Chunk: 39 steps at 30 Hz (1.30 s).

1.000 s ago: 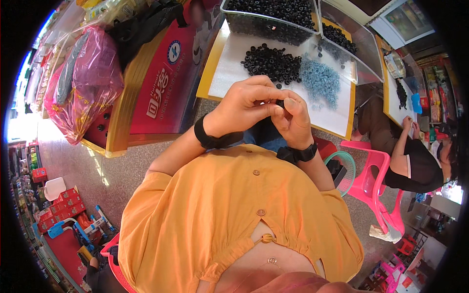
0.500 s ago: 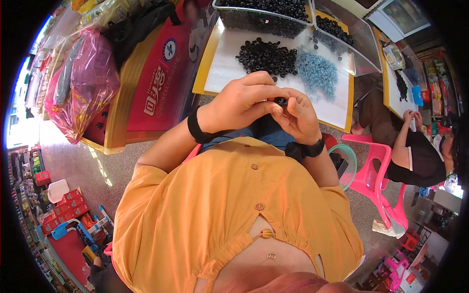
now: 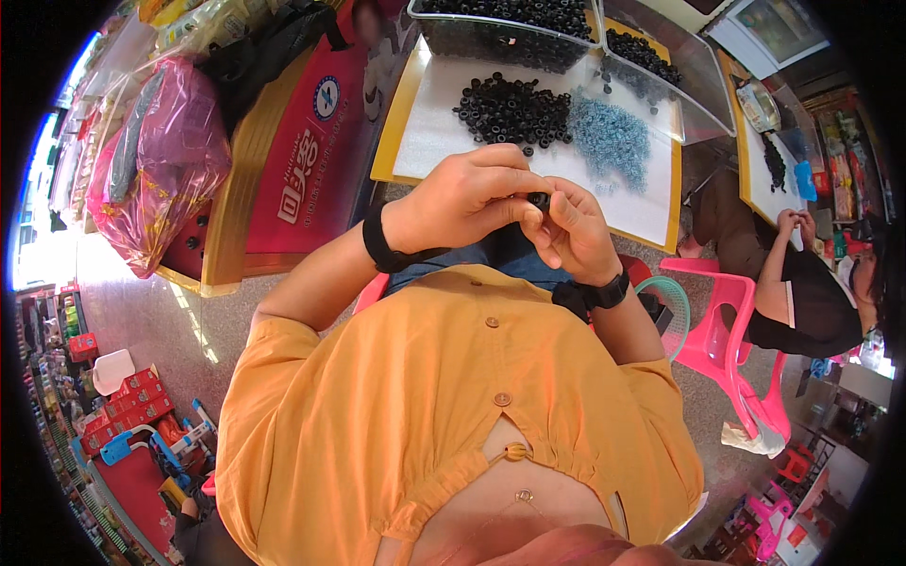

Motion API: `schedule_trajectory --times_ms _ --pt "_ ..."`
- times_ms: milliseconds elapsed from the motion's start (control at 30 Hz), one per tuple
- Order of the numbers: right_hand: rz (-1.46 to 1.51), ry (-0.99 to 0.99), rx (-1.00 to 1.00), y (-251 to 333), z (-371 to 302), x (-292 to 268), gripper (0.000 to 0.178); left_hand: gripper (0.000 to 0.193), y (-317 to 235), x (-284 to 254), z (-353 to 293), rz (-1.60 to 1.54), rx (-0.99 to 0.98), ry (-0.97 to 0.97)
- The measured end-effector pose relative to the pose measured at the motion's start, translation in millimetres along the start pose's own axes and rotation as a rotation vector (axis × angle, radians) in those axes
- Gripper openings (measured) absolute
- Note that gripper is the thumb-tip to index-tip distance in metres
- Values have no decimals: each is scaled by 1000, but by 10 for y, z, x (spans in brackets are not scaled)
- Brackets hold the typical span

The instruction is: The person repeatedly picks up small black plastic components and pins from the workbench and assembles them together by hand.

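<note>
A small black ring-shaped part (image 3: 539, 200) is pinched at the fingertips of my left hand (image 3: 472, 193), in front of the table's near edge. My right hand (image 3: 583, 236) meets it from the other side, its fingers curled and its thumb close to the part. Whatever the right fingertips grip is hidden. Just beyond the hands lies a heap of similar black parts (image 3: 510, 111) on a white, yellow-edged table top (image 3: 425, 123). Touching that heap on its right is a pile of tiny light-blue clear pieces (image 3: 612, 141).
Two clear plastic bins (image 3: 510, 42) with black parts stand at the table's far side. A pink bag (image 3: 170, 170) rests at the left. To the right are a pink chair (image 3: 722, 340), a green mesh basket (image 3: 672, 316) and a seated person (image 3: 812, 283) at another table.
The black part has shifted slightly left and down between my fingers, and shows more of its open face. My right hand has lowered a little. The piles look the same.
</note>
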State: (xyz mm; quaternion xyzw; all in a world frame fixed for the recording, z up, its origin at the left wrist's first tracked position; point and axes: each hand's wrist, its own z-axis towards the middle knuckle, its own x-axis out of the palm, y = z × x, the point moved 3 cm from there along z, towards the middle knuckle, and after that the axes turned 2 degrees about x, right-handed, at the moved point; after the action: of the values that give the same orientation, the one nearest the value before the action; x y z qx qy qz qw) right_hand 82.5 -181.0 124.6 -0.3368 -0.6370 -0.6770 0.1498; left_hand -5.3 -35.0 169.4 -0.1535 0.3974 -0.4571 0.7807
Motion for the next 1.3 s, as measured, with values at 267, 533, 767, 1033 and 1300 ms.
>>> schedule_trajectory --times_ms 267,533,767,1033,1300 --pt "20 -3 -81 -59 43 -47 31 32 62 38 -23 -5 -5 -32" --pt "-575 -275 70 227 252 -240 41 33 477 124 -294 -46 -366 -141" --pt "-1038 -753 -518 1790 767 -1199 50 28 1369 143 -794 -7 -626 -182" --pt "-1506 -441 -367 733 1159 -1130 31 25 1802 154 -1023 -61 -825 -295" --pt "-1989 -229 -189 44 1721 -931 22 21 1761 124 -1065 -30 -763 -365"
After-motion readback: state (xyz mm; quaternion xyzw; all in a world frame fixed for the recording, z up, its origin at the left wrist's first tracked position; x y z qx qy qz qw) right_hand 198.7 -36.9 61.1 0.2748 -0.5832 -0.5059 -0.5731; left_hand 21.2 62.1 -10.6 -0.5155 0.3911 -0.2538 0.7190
